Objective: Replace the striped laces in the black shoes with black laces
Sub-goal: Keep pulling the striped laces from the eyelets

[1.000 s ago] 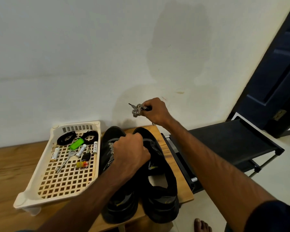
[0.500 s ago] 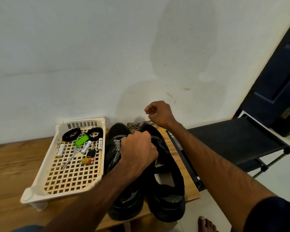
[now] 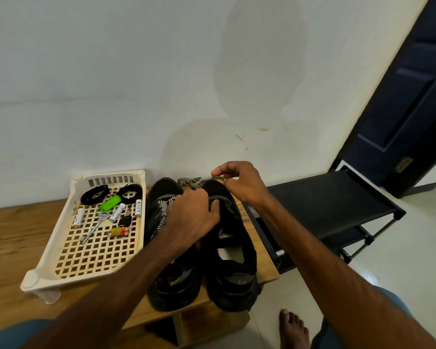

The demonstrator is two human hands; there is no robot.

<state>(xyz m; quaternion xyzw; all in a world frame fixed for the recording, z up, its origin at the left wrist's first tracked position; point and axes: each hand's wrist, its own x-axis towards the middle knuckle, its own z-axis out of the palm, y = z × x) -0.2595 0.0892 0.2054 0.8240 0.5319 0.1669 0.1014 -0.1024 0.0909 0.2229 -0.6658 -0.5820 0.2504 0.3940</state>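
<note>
Two black shoes stand side by side on a wooden bench [image 3: 15, 238]. The left shoe [image 3: 171, 280] has a striped lace [image 3: 163, 213] threaded through its eyelets. No lace shows on the right shoe [image 3: 230, 273]. My left hand [image 3: 193, 217] grips the right shoe's upper near the tongue, fingers curled over it. A loose striped lace [image 3: 190, 183] lies behind the shoe toes against the wall. My right hand [image 3: 241, 183] hovers just above its end with fingers loosely spread. Two coiled black laces [image 3: 95, 194] [image 3: 133, 190] lie in the white basket [image 3: 61, 238].
The basket also holds a green tag [image 3: 110, 203], batteries, a key [image 3: 96, 226] and small keyrings. A black shoe rack [image 3: 332, 205] stands right of the bench. A dark door [image 3: 410, 102] is at far right. My bare foot [image 3: 293, 328] is on the floor.
My right hand came down from wall height, laid the striped lace behind the shoes and loosened its fingers. My left hand stayed on the right shoe.
</note>
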